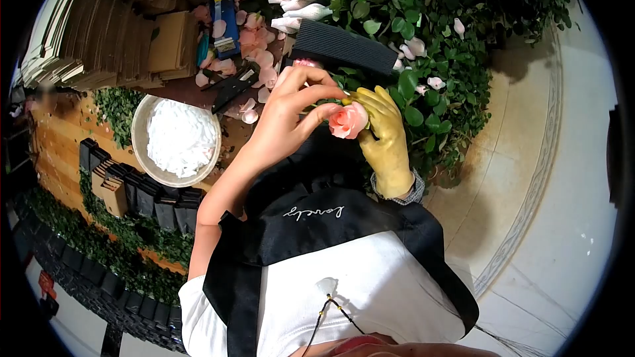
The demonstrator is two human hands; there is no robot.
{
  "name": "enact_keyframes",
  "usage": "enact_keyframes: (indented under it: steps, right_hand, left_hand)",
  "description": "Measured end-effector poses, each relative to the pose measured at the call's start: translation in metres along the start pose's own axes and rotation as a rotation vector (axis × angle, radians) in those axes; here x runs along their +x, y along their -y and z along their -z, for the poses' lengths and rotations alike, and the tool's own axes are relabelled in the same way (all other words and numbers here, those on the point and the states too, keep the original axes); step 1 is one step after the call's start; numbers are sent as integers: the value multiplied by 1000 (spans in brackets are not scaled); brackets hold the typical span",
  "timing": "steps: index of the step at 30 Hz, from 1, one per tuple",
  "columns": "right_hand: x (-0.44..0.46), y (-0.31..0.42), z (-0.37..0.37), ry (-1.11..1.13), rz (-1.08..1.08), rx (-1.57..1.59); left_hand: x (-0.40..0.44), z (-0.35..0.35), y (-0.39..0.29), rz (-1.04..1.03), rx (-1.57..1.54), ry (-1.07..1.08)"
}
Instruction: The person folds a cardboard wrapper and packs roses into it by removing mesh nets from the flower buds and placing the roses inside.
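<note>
A pink rose (348, 120) is in front of my chest, its bloom facing up toward me. My right hand (383, 122), in a yellow glove, has its fingers wrapped round the rose from the right and behind; the stem is mostly hidden. My bare left hand (294, 102) pinches at the left and far side of the bloom with thumb and forefinger. Beyond the hands lies a black corrugated cardboard piece (354, 47). A bit of pink (307, 63) shows behind my left hand.
Green rose foliage (423, 86) piles up at the right. White-netted rosebuds (301, 0) lie at the back. Black scissors or clippers (235, 86), a blue tape dispenser (225, 20) and loose petals (261, 39) are left. A tub (137, 142) of white pieces stands near cardboard stacks (86, 33).
</note>
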State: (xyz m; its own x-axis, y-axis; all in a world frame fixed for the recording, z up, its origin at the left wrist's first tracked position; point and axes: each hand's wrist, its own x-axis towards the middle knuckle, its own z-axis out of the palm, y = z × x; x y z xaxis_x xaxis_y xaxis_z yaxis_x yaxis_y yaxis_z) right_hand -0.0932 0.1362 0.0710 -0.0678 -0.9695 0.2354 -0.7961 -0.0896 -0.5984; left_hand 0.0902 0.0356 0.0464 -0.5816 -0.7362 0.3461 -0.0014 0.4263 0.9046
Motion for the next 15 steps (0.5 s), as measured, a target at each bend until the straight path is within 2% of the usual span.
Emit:
enact_keyframes:
  steps: [5, 7, 9, 11, 12, 13, 15]
  right_hand:
    - [-3, -2, -4, 2, -5, -17]
    - [-4, -7, -6, 20, 5, -19]
    - [-5, -11, -8, 17, -5, -22]
    - [-3, -11, -6, 31, -15, 10]
    - [-1, -11, -5, 28, -19, -7]
    - [0, -11, -6, 25, -24, -23]
    - [3, -11, -11, 50, -4, -18]
  left_hand:
    - [2, -1, -2, -34, -19, 71]
    - [-1, 1, -2, -27, -30, -2]
    - [-4, 12, -5, 84, -151, -222]
    - [-7, 31, -4, 218, 62, -367]
    - [-11, 40, 4, 256, 159, -290]
    - [-15, 38, 6, 438, -76, -230]
    - [-17, 31, 1, 449, -196, 80]
